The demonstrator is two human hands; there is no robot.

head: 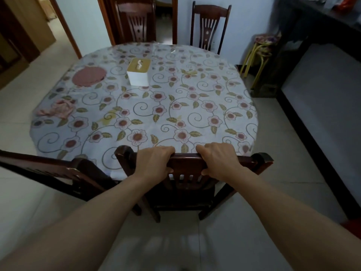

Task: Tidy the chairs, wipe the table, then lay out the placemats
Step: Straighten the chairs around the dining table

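Wooden chair [187, 165] btwn person & table [195, 114], 2nd chair [64, 173] just left.

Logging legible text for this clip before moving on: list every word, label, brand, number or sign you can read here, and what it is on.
None can be read.
Tissue box: no label visible on its plain white sides.
Tablecloth: floral pattern only, no lettering.
Items on the dark shelf: too blurred to tell whether they carry print.
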